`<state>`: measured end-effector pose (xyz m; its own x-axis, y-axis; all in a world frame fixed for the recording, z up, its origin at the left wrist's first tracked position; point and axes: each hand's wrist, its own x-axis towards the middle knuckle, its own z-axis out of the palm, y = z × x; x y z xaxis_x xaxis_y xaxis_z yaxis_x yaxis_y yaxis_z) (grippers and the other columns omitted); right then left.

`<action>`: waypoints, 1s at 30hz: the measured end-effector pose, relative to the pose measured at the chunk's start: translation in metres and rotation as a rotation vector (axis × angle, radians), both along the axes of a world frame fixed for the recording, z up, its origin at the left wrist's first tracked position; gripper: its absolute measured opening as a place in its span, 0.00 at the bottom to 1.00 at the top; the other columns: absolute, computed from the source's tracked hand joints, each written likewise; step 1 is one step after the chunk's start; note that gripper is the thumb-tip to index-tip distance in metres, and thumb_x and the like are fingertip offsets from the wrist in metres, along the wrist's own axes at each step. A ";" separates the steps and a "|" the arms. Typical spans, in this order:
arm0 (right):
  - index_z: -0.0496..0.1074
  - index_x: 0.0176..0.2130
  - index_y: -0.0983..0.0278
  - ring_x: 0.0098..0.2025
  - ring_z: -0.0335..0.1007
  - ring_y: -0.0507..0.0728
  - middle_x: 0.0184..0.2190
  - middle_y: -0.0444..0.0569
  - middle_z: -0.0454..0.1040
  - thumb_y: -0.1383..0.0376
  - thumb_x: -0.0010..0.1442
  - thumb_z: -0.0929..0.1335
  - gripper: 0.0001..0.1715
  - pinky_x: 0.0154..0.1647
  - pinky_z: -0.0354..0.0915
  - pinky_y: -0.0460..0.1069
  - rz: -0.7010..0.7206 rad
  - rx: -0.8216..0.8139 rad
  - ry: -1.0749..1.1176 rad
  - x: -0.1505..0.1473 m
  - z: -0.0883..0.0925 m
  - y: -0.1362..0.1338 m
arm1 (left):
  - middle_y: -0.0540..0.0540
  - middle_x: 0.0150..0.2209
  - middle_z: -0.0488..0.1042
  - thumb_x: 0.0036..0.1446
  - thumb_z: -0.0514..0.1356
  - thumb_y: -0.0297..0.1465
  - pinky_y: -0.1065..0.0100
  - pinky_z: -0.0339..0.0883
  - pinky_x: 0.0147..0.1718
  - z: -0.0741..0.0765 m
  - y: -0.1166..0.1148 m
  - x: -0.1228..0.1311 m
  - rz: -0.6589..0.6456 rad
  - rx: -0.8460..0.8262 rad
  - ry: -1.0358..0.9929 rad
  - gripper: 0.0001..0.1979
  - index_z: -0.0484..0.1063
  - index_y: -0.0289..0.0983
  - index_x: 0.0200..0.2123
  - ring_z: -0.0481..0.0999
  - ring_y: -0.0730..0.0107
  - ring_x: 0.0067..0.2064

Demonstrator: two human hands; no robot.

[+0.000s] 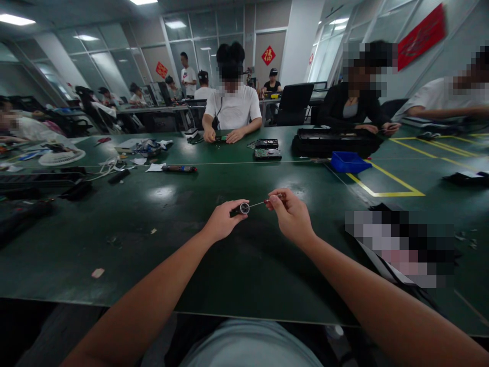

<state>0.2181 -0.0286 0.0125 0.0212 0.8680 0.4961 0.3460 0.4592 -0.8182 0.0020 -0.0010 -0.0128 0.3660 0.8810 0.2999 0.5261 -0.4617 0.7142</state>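
Note:
My left hand [222, 222] is closed around a small black cylindrical device [240, 209] with a pale ring on its end. That ringed end faces right, towards my other hand. My right hand [292, 215] grips the reddish handle of a screwdriver [257, 204] between thumb and fingers. The thin metal shaft points left, and its tip meets or nearly meets the ringed end; I cannot tell whether it touches. Both hands are held above the green table [244, 285], and the fingers hide much of the device's body.
Across the table a person in a white shirt [234, 109] handles a small board. Circuit-board parts [267, 154], a long black unit [332, 141] and a blue tray [349, 162] lie ahead. Tools, cables and a white round base [61, 157] fill the left. A blurred-out item [401, 250] sits right.

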 end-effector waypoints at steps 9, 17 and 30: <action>0.71 0.40 0.62 0.33 0.76 0.56 0.31 0.49 0.79 0.56 0.67 0.64 0.12 0.37 0.69 0.52 -0.051 -0.027 -0.019 0.000 0.002 -0.001 | 0.46 0.57 0.75 0.59 0.65 0.31 0.55 0.59 0.62 0.002 -0.002 0.000 -0.011 -0.008 0.016 0.23 0.72 0.44 0.58 0.72 0.59 0.60; 0.70 0.29 0.61 0.22 0.67 0.53 0.21 0.44 0.73 0.51 0.62 0.68 0.18 0.25 0.59 0.49 -0.127 -0.032 -0.163 0.002 0.008 -0.003 | 0.46 0.55 0.76 0.59 0.65 0.31 0.55 0.62 0.59 0.001 -0.002 -0.001 -0.017 0.016 0.052 0.22 0.73 0.44 0.57 0.73 0.59 0.57; 0.73 0.35 0.61 0.23 0.66 0.53 0.21 0.42 0.70 0.55 0.69 0.61 0.17 0.27 0.58 0.49 -0.016 -0.025 -0.255 0.000 0.011 -0.007 | 0.46 0.52 0.77 0.59 0.64 0.31 0.55 0.64 0.56 0.001 -0.001 -0.001 -0.018 0.035 0.061 0.21 0.73 0.44 0.56 0.74 0.60 0.53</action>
<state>0.2185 -0.0356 0.0235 -0.0877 0.8808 0.4654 0.5497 0.4324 -0.7147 0.0007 -0.0021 -0.0118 0.4000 0.8636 0.3070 0.5596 -0.4954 0.6645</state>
